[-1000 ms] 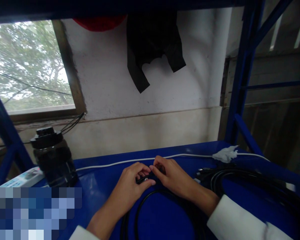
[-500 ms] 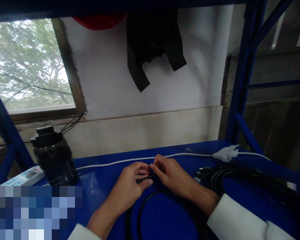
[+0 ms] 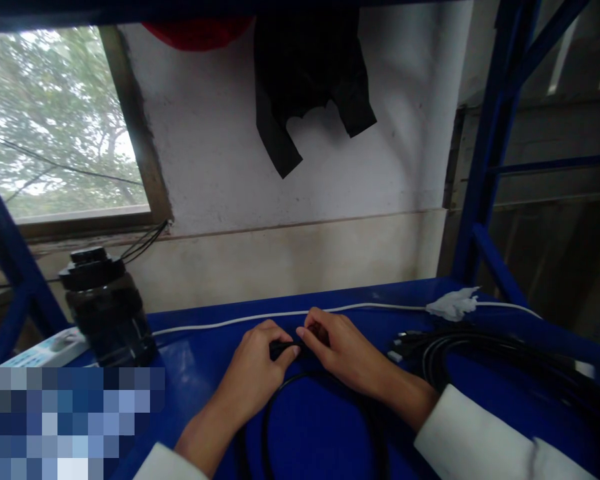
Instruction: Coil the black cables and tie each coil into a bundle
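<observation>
Two bare hands are holding a black cable [image 3: 266,430] over the middle of a blue worktop [image 3: 195,387]. The left hand [image 3: 254,367] is pinching a short length, its grip clamped on it between thumb and fingers, while the right hand [image 3: 347,347] is gripping the same length just beside it, thumb against forefinger and the other fingers curling partly out of sight. The rest of the cable is looping below the hands and running out of view at the bottom. Pale sleeves [image 3: 480,433] are covering the forearms.

At the right, a coil of black cables [image 3: 505,342] is lying on the worktop, its connector ends [image 3: 401,348] pointing toward the right forearm. Beyond the hands, a white cord [image 3: 250,319] is stretching along the worktop's rear, passing through a crumpled white wrapping [image 3: 453,305].

At the left, a dark bottle [image 3: 111,320] is standing beside a white power strip [image 3: 50,348]. Higher up, a black bag [image 3: 307,67] is hanging before the wall [image 3: 205,173], near a red object [image 3: 200,37] showing only its lower part. A window [image 3: 65,127] is framing leafy branches.
</observation>
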Demonstrator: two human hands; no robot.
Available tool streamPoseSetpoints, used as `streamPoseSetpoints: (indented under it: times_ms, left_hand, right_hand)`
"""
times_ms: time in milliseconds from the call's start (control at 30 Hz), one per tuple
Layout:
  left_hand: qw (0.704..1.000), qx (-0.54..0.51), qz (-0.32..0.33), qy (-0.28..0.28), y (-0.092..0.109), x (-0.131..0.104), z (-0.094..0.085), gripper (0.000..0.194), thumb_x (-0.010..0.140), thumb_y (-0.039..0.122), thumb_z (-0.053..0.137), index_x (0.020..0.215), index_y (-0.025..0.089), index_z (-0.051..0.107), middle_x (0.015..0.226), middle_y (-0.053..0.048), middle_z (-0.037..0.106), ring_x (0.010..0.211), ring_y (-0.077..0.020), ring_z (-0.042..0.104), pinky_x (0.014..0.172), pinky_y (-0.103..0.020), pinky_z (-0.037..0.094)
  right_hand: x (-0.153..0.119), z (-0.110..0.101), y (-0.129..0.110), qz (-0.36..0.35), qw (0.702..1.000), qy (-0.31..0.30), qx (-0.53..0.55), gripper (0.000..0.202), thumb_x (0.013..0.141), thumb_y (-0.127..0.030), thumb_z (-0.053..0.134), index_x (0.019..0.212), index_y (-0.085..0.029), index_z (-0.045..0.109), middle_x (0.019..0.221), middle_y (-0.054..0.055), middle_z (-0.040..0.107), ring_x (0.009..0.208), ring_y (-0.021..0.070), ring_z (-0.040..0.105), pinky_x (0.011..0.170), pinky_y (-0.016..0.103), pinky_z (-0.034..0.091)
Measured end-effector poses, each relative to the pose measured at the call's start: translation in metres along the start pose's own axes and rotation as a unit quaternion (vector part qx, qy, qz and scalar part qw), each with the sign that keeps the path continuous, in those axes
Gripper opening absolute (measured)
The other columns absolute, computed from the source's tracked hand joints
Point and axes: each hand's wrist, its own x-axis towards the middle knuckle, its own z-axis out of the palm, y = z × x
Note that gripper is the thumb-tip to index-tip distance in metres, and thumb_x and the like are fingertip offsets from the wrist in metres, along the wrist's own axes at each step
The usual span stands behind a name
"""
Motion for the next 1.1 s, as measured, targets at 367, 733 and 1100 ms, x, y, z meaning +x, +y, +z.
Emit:
streamPoseSetpoints:
  times_ms: [367,733,1100]
  left_hand:
    - [0.998,-0.007,0.046,-0.048,0.003,-0.004,-0.002,0.009,0.091,0.025,0.069,0.092,0.025,0.078,0.097,-0.004,0.072,0.091,-0.0216,0.067,0.082,-0.032,0.047]
    - [0.998,0.031,0.040,-0.035,0.000,-0.001,-0.008,0.023,0.096,0.027,0.060,0.096,0.028,0.084,0.091,-0.005,0.073,0.085,-0.0218,0.067,0.082,-0.035,0.049]
    - [0.995,0.099,-0.020,0.016,0.000,-0.001,-0.019,0.026,0.091,0.035,0.063,0.107,0.030,0.084,0.086,-0.006,0.075,0.081,-0.0262,0.068,0.075,-0.037,0.047]
  right_hand:
    - [-0.001,0.001,0.003,-0.032,0.999,0.018,-0.009,0.018,0.105,-0.031,0.053,0.092,-0.020,0.059,0.094,0.004,0.065,0.089,0.0192,0.059,0.077,0.031,0.041]
    - [0.000,-0.005,-0.002,-0.003,1.000,-0.009,0.016,0.020,0.104,-0.033,0.056,0.092,-0.019,0.063,0.090,0.002,0.070,0.086,0.0180,0.063,0.074,0.029,0.041]
    - [0.003,-0.008,0.012,0.036,0.999,0.010,-0.033,0.020,0.102,-0.035,0.060,0.091,-0.019,0.064,0.088,0.004,0.071,0.079,0.0181,0.063,0.069,0.028,0.040]
